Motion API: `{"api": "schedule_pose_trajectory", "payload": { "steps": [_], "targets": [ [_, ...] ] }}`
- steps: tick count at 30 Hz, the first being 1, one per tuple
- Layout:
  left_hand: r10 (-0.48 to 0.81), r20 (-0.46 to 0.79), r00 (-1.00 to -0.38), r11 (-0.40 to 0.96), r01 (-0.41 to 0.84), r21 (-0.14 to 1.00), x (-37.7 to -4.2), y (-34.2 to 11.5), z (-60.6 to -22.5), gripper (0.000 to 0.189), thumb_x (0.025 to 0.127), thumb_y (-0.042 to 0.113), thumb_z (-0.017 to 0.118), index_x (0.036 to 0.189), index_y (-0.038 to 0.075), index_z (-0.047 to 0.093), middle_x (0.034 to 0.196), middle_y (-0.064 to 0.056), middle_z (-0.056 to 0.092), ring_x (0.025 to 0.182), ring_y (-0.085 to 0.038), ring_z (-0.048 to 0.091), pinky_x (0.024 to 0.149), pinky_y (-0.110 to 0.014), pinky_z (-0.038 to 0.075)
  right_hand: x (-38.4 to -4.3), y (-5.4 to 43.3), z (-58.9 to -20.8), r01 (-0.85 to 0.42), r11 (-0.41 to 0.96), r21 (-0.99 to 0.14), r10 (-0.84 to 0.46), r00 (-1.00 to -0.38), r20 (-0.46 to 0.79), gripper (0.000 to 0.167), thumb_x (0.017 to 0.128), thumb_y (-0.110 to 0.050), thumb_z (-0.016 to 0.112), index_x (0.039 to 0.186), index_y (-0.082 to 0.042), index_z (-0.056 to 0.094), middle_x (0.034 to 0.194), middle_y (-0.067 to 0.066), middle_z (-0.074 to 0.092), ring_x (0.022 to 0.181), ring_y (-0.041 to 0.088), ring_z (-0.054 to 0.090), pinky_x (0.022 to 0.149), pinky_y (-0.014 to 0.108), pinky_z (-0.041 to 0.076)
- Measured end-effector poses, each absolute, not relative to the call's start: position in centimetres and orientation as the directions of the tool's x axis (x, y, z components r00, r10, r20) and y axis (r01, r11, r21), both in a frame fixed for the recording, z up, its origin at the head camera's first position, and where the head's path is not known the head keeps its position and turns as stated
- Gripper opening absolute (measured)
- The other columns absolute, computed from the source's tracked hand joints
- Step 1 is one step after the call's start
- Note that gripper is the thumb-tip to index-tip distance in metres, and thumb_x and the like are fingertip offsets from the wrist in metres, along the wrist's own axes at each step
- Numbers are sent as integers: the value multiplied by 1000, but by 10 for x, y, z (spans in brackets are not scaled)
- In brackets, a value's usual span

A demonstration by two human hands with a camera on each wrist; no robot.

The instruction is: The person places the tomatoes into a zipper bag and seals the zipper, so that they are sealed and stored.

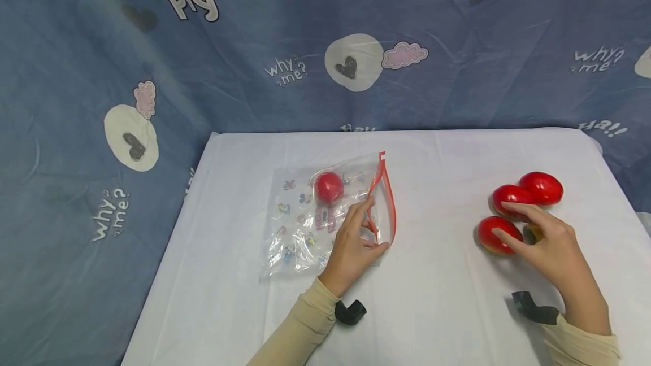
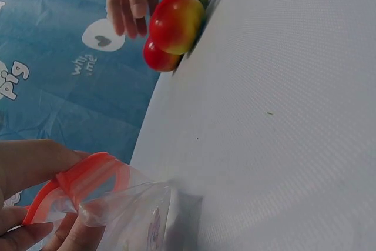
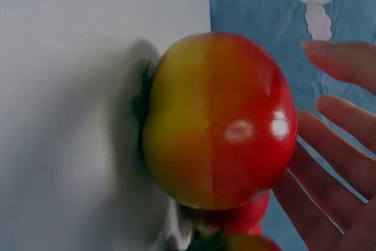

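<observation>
A clear zip bag [image 1: 300, 253] with a red-edged mouth lies on the white table, a red tomato [image 1: 329, 188] inside it. My left hand [image 1: 351, 244] grips the bag's red rim [image 2: 108, 163] between thumb and fingers, with the mouth spread apart. On the right, my right hand [image 1: 551, 244] hovers over a cluster of shiny tomatoes, its fingers spread. The nearest tomato [image 1: 498, 235] sits beside the thumb; in the right wrist view this red-and-yellow tomato [image 3: 220, 121] shows green leaves on its table side. Another tomato [image 1: 510, 199] lies behind the fingers, touching a farther tomato [image 1: 542, 188].
A greenish round piece [image 1: 532, 234] shows partly behind the right hand. Dark curved pieces [image 1: 351, 313] stick out at both wrists. The white-covered table [image 1: 432, 185] ends at a blue patterned cloth [image 1: 305, 16] hanging behind and at the left.
</observation>
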State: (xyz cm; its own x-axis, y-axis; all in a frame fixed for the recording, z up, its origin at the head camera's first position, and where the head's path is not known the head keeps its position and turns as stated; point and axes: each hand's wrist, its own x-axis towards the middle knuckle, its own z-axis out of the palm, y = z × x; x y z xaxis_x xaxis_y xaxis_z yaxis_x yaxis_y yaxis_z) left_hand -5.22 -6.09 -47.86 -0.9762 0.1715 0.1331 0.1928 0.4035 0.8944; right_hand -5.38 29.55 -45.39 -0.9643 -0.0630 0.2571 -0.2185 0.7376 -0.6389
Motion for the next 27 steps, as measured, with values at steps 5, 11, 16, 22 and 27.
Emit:
{"api": "schedule_pose_trajectory", "payload": {
  "steps": [5, 11, 16, 22, 27],
  "targets": [
    [173, 123, -977, 408, 185, 894, -52, -60, -477, 93, 74, -1, 90, 154, 13, 44, 142, -9, 53, 103, -20, 60, 73, -14, 60, -54, 303, -454, -192, 756, -626, -80, -976, 202, 66, 73, -9, 94, 134, -10, 67, 129, 13, 70, 107, -24, 45, 86, -11, 31],
    [171, 125, -977, 404, 186, 896, -53, -60, -477, 93, 74, -2, 90, 154, 13, 44, 142, -9, 52, 102, -20, 60, 72, -14, 60, -56, 304, -454, -160, 783, -601, -100, -986, 132, 69, 71, -21, 96, 132, -7, 67, 127, 24, 68, 99, 26, 65, 77, -10, 35],
    [170, 127, -977, 405, 187, 895, -53, -60, -477, 93, 74, -2, 90, 154, 11, 44, 142, -9, 52, 102, -20, 60, 73, -14, 60, -57, 300, -453, -74, 805, -589, -98, -995, -8, 79, 75, -36, 93, 140, -7, 60, 135, 27, 61, 110, 45, 61, 84, 35, 65],
    [169, 118, -978, 407, 179, 896, -52, -60, -477, 93, 74, -2, 90, 154, 9, 43, 143, -10, 52, 103, -20, 60, 73, -14, 60, -58, 293, -453, -35, 825, -565, -118, -987, -110, 86, 76, -49, 90, 143, -8, 57, 141, 30, 56, 120, 48, 52, 90, 75, 52],
    [172, 113, -979, 415, 176, 893, -52, -60, -476, 92, 74, -2, 90, 154, 7, 43, 143, -12, 52, 103, -21, 60, 73, -13, 60, -56, 291, -452, -61, 825, -562, -140, -985, -100, 85, 75, -48, 91, 142, -7, 58, 141, 30, 56, 120, 48, 52, 89, 75, 52]
  ]
}}
